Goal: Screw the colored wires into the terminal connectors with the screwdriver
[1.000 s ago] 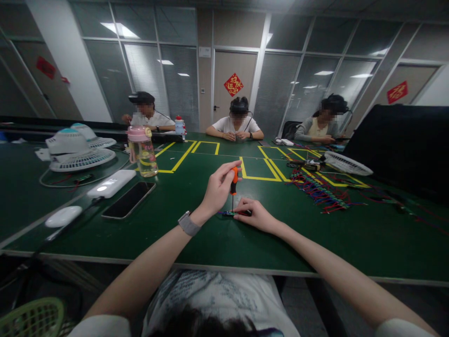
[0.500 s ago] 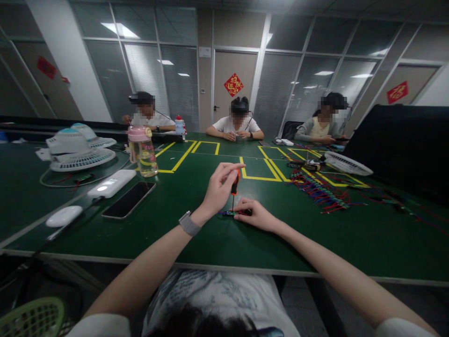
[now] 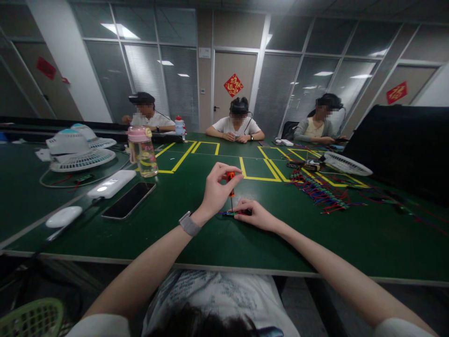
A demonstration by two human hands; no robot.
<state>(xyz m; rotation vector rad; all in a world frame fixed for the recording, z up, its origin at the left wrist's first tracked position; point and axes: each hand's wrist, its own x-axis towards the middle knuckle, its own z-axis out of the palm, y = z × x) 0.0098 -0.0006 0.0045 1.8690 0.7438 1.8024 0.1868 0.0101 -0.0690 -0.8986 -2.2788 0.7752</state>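
Note:
My left hand (image 3: pixel 216 189) is closed round the handle of an orange and black screwdriver (image 3: pixel 231 193), thumb and fingers curved about it. The screwdriver stands nearly upright, its thin shaft reaching down to a small circuit board (image 3: pixel 227 214) on the table. Opposite it, my right hand (image 3: pixel 255 215) rests on the tabletop and pinches the board's right end between thumb and fingers. Part of the board is hidden beneath those fingers. A dark piece shows under the right hand, too small to make out.
On the green table (image 3: pixel 196 243) lie a phone (image 3: pixel 129 200), a white power bank (image 3: pixel 111 184) and a white fan (image 3: pixel 82 159) at left, near a pink-lidded bottle (image 3: pixel 143 154). Several wired circuit boards (image 3: pixel 317 189) lie at right, beside a black screen (image 3: pixel 403 154). Three people sit opposite.
The fingers of my left hand have shifted from lying extended across the screwdriver's top to curling round its handle. The handle has tipped slightly left. My right hand stays put.

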